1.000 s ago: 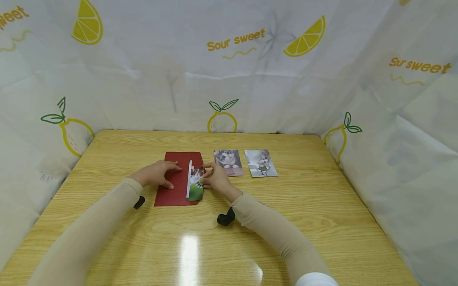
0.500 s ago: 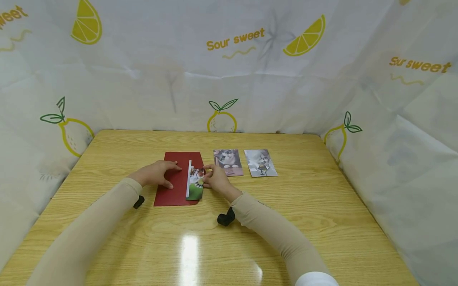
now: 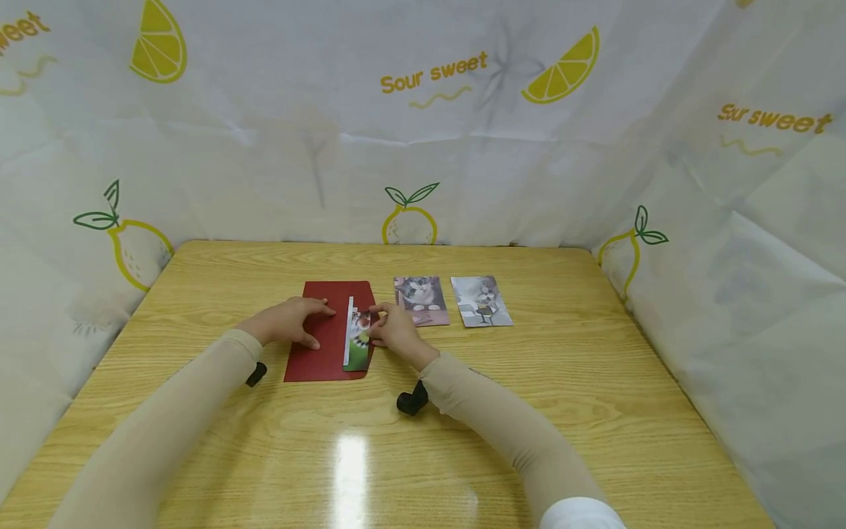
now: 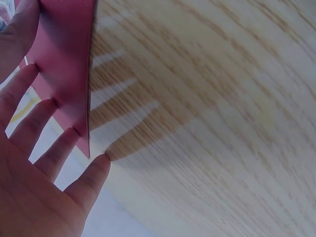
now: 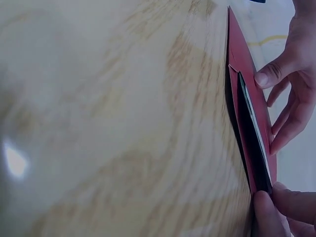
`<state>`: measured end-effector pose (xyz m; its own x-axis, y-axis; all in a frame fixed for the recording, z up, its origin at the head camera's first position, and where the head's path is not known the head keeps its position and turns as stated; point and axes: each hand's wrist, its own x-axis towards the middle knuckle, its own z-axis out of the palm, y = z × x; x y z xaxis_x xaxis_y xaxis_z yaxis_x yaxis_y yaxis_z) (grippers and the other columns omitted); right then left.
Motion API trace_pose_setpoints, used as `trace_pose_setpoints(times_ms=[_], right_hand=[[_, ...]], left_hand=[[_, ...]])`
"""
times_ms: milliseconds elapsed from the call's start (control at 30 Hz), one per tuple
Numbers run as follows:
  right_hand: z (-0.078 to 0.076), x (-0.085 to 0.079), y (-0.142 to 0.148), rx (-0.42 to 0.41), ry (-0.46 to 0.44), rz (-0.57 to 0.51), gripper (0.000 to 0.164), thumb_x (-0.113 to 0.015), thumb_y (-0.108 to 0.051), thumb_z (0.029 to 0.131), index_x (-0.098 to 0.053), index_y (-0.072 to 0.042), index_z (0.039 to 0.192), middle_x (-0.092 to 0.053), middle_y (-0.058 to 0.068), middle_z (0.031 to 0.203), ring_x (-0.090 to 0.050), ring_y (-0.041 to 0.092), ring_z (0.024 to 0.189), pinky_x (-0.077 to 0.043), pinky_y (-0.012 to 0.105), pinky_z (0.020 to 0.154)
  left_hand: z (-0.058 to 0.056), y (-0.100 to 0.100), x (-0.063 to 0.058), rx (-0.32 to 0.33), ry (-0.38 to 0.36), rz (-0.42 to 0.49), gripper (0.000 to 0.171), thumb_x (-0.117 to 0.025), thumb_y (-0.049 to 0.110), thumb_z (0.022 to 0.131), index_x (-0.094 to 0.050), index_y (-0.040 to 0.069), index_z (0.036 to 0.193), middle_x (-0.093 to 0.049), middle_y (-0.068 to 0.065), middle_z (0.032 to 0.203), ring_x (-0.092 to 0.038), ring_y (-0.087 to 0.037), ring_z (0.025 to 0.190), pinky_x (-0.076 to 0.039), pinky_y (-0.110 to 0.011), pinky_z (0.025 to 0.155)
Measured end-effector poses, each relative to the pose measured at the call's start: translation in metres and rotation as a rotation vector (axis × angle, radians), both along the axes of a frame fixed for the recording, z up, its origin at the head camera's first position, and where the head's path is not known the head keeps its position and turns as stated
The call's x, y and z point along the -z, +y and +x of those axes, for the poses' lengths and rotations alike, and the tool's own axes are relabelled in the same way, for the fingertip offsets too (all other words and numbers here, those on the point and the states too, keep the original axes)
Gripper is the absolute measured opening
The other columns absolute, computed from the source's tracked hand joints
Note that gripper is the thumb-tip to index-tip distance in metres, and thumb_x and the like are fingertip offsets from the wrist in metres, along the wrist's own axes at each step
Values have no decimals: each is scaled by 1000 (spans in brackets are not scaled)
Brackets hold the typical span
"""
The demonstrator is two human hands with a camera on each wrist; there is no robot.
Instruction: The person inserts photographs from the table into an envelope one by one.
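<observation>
A red envelope (image 3: 320, 361) lies on the table with a rounded flap to the right. Across it runs a white strip (image 3: 349, 330), and a photo card (image 3: 358, 358) with an animal and green on it reaches left as far as this strip; its left part is hidden. My left hand (image 3: 289, 321) rests on the envelope with fingers spread, thumb and fingertips touching the red paper. Pinched between thumb and fingers of my right hand (image 3: 400, 335) is the card's right edge. In the right wrist view the card (image 5: 254, 136) stands tilted up from the envelope (image 5: 240, 42).
To the right of the envelope lie a cat photo card (image 3: 421, 294) and a greyer animal photo card (image 3: 481, 301). Black wrist camera mounts (image 3: 413, 400) hang under the forearms. A white curtain printed with lemons (image 3: 264, 147) encloses the wooden table (image 3: 562, 441).
My right hand has shifted slightly left with the card, and less of the card shows to the right of the white strip. The left hand and the envelope have stayed in place.
</observation>
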<state>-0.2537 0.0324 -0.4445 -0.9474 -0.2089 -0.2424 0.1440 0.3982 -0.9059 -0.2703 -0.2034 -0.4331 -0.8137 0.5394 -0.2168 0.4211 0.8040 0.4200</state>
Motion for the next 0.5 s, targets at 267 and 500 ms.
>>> trace_pose_setpoints(times_ms=[267,500], right_hand=[[-1,0,-3,-15,51,85,48,-69,1,86,-59,-9,132,-60,3,74,-61,11,62,-57,23,58],[-2,1,-4,-27,60,106,50,-70,1,86,-58,-8,133,-60,2,74,-60,10,61,-56,23,58]], left_hand=[[0,-1,0,7,8,7,64,-80,24,80,-55,5,135,-37,-26,150,-34,-46,137,-37,-55,109],[1,-1,0,-3,-2,-1,63,-80,22,80,-55,6,136,-36,-25,150,-34,-45,137,-37,-55,109]])
